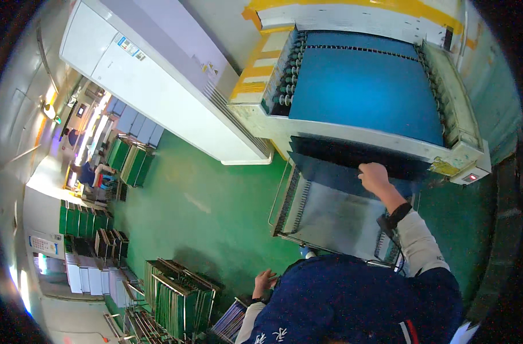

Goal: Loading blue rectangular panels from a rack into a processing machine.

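Note:
My right hand (376,179) is closed in a pinch at the top edge of a dark thin panel (324,175). That panel leans in a wheeled slotted rack (284,213), beside another dark sheet just behind it. A wide blue panel (359,86) lies flat on the roller conveyor (284,98) beyond the rack. Low at my left side, my left hand (265,283) hangs with nothing visible in it, its fingers loosely apart. The nearest things to it are my dark blue top and a rack of panels (232,321).
A tall white cabinet-like unit (152,74) stands left of the conveyor. Racks full of green-edged panels (175,298) stand at the lower left, with further racks (129,160) farther off. A person (88,174) works in the left distance. The floor (198,195) is green.

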The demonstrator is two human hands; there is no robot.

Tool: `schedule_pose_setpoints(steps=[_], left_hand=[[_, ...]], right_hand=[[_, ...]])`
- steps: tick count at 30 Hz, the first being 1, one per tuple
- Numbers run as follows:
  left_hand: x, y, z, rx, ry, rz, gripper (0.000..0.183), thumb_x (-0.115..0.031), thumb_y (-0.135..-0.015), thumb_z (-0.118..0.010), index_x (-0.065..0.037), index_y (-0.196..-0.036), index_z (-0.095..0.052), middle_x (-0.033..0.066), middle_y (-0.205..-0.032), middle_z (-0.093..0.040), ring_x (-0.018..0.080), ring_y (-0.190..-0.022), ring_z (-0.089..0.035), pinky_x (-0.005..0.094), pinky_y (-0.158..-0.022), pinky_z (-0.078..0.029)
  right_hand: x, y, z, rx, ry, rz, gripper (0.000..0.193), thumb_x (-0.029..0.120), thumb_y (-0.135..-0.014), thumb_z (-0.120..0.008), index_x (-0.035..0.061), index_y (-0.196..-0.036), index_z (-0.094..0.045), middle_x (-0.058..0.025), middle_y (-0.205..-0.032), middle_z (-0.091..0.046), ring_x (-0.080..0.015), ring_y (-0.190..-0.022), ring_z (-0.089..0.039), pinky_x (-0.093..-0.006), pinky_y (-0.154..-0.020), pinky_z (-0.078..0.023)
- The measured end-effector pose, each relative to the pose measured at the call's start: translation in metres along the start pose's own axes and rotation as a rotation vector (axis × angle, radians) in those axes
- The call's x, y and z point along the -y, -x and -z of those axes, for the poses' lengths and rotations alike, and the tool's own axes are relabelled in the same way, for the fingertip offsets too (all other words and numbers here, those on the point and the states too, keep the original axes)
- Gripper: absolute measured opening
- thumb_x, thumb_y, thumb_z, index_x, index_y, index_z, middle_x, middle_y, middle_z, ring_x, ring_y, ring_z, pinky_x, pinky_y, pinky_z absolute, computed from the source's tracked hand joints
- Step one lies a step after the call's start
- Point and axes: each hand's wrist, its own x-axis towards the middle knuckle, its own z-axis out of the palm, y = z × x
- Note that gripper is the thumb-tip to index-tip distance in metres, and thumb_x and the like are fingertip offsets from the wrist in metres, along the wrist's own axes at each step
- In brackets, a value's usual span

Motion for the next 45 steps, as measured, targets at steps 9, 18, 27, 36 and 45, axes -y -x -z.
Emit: schedule_pose_setpoints(steps=[9, 18, 27, 36, 45], left_hand=[[-0.013, 0.006, -0.004, -0.128, 0.312, 0.099, 0.032, -0.02, -0.082, -0.053, 0.002, -0.104, -0.048, 0.0148, -0.094, -0.059, 0.0243, -0.074, -0.06, 0.0305, -0.053, -0.045], [0.019, -0.009, 0.013, -0.089, 0.231, 0.136, 0.035, -0.028, -0.081, -0.055, 0.001, -0.101, -0.052, 0.0123, -0.092, -0.062, 0.0198, -0.067, -0.06, 0.0276, -0.048, -0.043], [0.04, -0.036, 0.02, -0.023, 0.297, 0.147, 0.035, -0.027, -0.082, -0.054, 0.001, -0.103, -0.049, 0.0126, -0.091, -0.061, 0.0205, -0.068, -0.059, 0.0286, -0.048, -0.044], [0.046, -0.016, 0.019, -0.004, -0.082, -0.147, 0.031, -0.02, -0.083, -0.053, 0.002, -0.104, -0.047, 0.0134, -0.09, -0.06, 0.0224, -0.066, -0.058, 0.0314, -0.054, -0.046], [0.015, 0.004, 0.008, -0.069, 0.087, 0.107, 0.03, -0.019, -0.082, -0.053, 0.003, -0.102, -0.05, 0.0144, -0.09, -0.06, 0.0225, -0.071, -0.058, 0.0307, -0.057, -0.046]], right_hand=[[0.001, -0.021, 0.008, 0.105, 0.084, -0.208, 0.025, 0.025, -0.07, -0.064, 0.0049, -0.084, -0.061, -0.0143, -0.081, -0.06, -0.0312, -0.083, -0.057, -0.0422, -0.071, -0.044], [0.013, -0.022, 0.013, 0.031, 0.12, -0.216, 0.025, 0.027, -0.068, -0.064, 0.0047, -0.079, -0.06, -0.015, -0.081, -0.06, -0.0315, -0.082, -0.057, -0.0421, -0.07, -0.045], [0.019, -0.014, 0.005, -0.054, 0.119, -0.213, 0.024, 0.027, -0.066, -0.066, 0.0045, -0.072, -0.059, -0.0159, -0.073, -0.059, -0.0332, -0.074, -0.057, -0.0425, -0.065, -0.045], [0.024, -0.006, 0.002, -0.062, 0.1, -0.226, 0.022, 0.026, -0.066, -0.065, 0.0053, -0.072, -0.059, -0.0157, -0.073, -0.059, -0.0325, -0.074, -0.057, -0.0423, -0.066, -0.045], [0.02, -0.005, 0.0, -0.086, 0.13, -0.192, 0.024, 0.026, -0.065, -0.064, 0.0049, -0.076, -0.059, -0.0153, -0.076, -0.06, -0.032, -0.077, -0.057, -0.0418, -0.068, -0.045]])
